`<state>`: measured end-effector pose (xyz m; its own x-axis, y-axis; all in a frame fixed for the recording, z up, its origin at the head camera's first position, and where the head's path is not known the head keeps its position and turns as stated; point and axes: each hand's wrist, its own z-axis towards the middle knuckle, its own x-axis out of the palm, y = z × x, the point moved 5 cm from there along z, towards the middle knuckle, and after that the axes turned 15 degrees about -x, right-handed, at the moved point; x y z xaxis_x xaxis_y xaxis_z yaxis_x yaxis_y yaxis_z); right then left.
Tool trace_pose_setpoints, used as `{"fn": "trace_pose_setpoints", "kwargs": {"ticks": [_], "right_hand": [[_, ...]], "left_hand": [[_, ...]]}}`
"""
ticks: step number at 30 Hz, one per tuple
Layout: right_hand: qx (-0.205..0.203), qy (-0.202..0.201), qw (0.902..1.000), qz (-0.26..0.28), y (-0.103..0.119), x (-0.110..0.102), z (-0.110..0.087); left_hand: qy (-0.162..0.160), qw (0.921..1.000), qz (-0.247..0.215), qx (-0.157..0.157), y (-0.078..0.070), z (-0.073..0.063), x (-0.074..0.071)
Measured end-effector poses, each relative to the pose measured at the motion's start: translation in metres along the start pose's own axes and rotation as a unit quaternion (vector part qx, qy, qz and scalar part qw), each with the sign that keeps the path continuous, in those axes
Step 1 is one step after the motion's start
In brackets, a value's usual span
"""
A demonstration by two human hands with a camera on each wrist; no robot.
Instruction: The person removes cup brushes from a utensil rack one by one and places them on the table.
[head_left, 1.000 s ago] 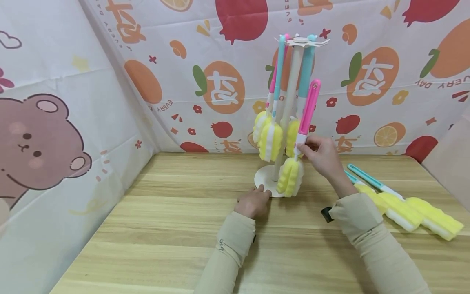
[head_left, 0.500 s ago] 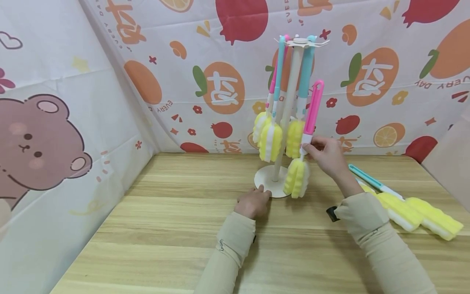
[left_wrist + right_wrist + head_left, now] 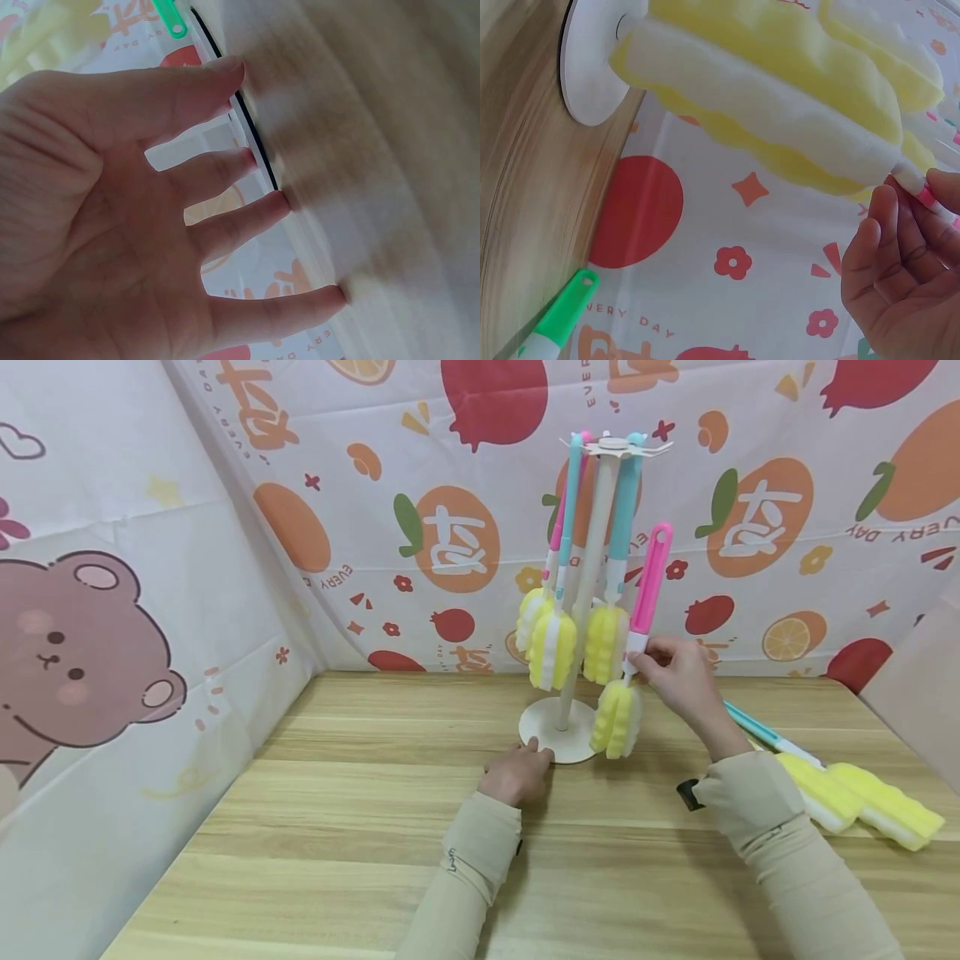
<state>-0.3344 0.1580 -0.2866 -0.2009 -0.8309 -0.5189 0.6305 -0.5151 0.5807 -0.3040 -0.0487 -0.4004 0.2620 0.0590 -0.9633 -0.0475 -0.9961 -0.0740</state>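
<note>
My right hand (image 3: 678, 681) pinches the white neck of a pink-handled sponge bottle brush (image 3: 651, 581), between thumb and fingers. This brush is upright, its yellow-and-white sponge lowest, just right of a white stand (image 3: 540, 724). In the right wrist view its sponge (image 3: 757, 97) fills the upper part, and the neck meets the fingertips. My left hand (image 3: 517, 774) lies at the front edge of the round base. Seen from the left wrist, the hand's (image 3: 127, 217) fingers are spread and fairly straight, with the thumb touching the base's rim.
Similar brushes hang from the stand's top: turquoise-handled brushes (image 3: 570, 502) (image 3: 624, 518) and a pink one (image 3: 557, 531). More sponge brushes (image 3: 888, 802) lie on the wooden table (image 3: 360, 835) at right, partly behind my right arm. A printed cloth (image 3: 360, 527) backs the table.
My right hand has moved to the right with the pink-handled bottle brush, farther from the stand's pole. The left hand stays at the base.
</note>
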Motion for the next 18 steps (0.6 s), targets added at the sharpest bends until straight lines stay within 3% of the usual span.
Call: {"fn": "trace_pose_setpoints", "kwargs": {"ticks": [18], "right_hand": [[0.008,0.017,0.9995,-0.027,-0.0053,-0.0078,-0.0031]], "left_hand": [[0.008,1.0,-0.004,-0.005,0.0005,0.0001,0.0005]]}}
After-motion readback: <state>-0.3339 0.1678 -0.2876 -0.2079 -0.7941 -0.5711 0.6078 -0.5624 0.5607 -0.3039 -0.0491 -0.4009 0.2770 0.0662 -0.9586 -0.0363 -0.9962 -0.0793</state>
